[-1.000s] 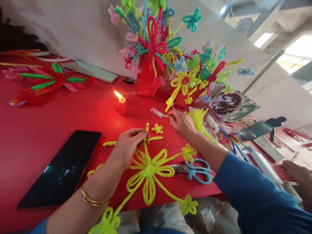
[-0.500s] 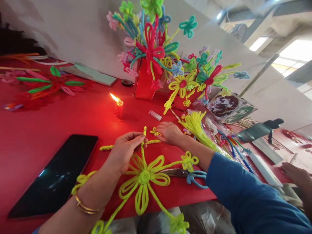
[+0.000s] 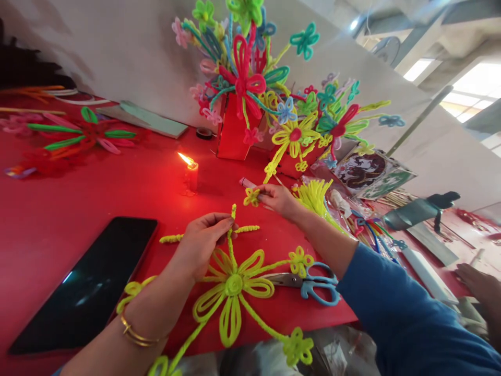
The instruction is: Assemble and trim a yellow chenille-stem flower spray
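Observation:
A big yellow-green pipe-cleaner flower (image 3: 234, 284) with looped petals and long stems lies at the near edge of the red table (image 3: 129, 177). My left hand (image 3: 203, 243) pinches its upright top stem, fingers closed. My right hand (image 3: 278, 199) is lifted a little above the table and holds a small yellow pipe-cleaner blossom (image 3: 251, 197) between its fingertips. Small yellow blossoms (image 3: 299, 261) tip some of the big flower's other stems. Two short yellow pieces (image 3: 170, 238) lie beside my left hand.
A lit red candle (image 3: 191, 175) burns just beyond my hands. A black tablet (image 3: 84, 284) lies at left, blue-handled scissors (image 3: 313, 284) at right. Red boxes of colourful pipe-cleaner flowers (image 3: 242, 89) stand behind. A bundle of yellow pipe cleaners (image 3: 317, 201) and another person's hand (image 3: 481, 284) are at right.
My right hand came back from near the white stick, dropped onto the small yellow blossom on the table, then lifted it. My left hand kept its pinch on the stem.

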Demonstrator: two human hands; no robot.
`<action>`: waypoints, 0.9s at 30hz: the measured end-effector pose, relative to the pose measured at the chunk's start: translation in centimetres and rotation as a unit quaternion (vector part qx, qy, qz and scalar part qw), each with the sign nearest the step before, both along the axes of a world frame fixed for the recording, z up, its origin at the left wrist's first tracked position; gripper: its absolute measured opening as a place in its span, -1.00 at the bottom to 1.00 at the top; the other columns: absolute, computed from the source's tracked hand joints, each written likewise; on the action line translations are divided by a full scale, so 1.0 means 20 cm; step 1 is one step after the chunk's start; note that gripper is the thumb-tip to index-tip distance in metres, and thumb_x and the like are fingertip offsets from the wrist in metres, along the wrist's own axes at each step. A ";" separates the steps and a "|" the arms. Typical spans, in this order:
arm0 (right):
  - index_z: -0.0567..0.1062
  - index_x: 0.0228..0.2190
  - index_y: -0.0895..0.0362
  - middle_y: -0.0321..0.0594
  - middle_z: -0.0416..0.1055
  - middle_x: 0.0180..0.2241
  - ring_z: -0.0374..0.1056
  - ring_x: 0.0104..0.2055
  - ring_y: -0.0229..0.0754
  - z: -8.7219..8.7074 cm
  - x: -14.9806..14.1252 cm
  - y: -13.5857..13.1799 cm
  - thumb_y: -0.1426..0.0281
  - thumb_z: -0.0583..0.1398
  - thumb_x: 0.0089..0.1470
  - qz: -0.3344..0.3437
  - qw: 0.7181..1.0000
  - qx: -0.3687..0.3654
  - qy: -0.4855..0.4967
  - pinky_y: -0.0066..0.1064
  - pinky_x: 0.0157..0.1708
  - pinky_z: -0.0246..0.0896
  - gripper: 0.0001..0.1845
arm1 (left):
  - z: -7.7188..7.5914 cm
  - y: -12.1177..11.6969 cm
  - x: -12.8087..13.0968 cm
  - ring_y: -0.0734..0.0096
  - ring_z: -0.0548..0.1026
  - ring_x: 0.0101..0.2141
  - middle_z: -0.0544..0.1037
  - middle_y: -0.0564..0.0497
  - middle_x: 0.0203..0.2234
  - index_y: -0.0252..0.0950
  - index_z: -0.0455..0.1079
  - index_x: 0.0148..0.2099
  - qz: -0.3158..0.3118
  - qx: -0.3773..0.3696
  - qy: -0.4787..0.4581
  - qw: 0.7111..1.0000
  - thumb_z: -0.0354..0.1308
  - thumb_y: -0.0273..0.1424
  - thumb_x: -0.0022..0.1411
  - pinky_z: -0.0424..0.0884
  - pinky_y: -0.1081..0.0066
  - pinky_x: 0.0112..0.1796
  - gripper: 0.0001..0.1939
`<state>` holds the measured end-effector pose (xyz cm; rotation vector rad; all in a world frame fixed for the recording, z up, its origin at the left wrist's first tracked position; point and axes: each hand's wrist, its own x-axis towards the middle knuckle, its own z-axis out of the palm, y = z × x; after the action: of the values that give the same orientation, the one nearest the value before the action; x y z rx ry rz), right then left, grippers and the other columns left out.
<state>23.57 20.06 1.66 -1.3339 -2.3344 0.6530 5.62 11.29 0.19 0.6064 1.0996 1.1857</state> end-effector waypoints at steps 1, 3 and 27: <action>0.37 -0.27 0.21 -0.17 0.50 -0.33 0.42 -0.32 -0.29 0.03 -0.01 -0.01 0.50 0.04 0.06 0.000 0.998 -0.028 0.049 -0.44 -0.29 0.29 -0.82 | 0.00 0.00 0.00 0.62 0.40 -0.64 0.50 0.10 -0.68 -0.31 0.43 -0.54 0.002 0.002 0.001 1.000 0.27 -0.42 -0.18 0.22 0.60 -0.58 -0.92; 0.37 -0.35 0.19 -0.22 0.48 -0.41 0.40 -0.38 -0.31 0.08 -0.03 -0.04 0.49 0.09 0.00 -0.003 0.981 -0.104 0.165 -0.44 -0.31 0.29 -0.90 | -0.01 0.00 0.00 0.65 0.37 -0.66 0.49 0.11 -0.69 -0.31 0.43 -0.54 0.005 0.005 0.002 1.000 0.27 -0.41 -0.17 0.21 0.60 -0.58 -0.90; 0.37 -0.49 0.12 -0.42 0.31 -0.56 0.26 -0.55 -0.41 0.20 -0.16 -0.22 0.40 0.18 -0.12 -0.072 0.936 -0.076 0.335 -0.53 -0.50 0.20 -0.94 | -0.02 0.00 0.00 0.64 0.33 -0.67 0.49 0.11 -0.67 -0.31 0.42 -0.50 0.008 0.016 -0.013 1.000 0.30 -0.36 -0.17 0.21 0.54 -0.54 -0.84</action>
<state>20.45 15.63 5.69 -1.0959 -1.6489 1.0608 5.58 11.37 -0.22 0.6059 1.0671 1.2229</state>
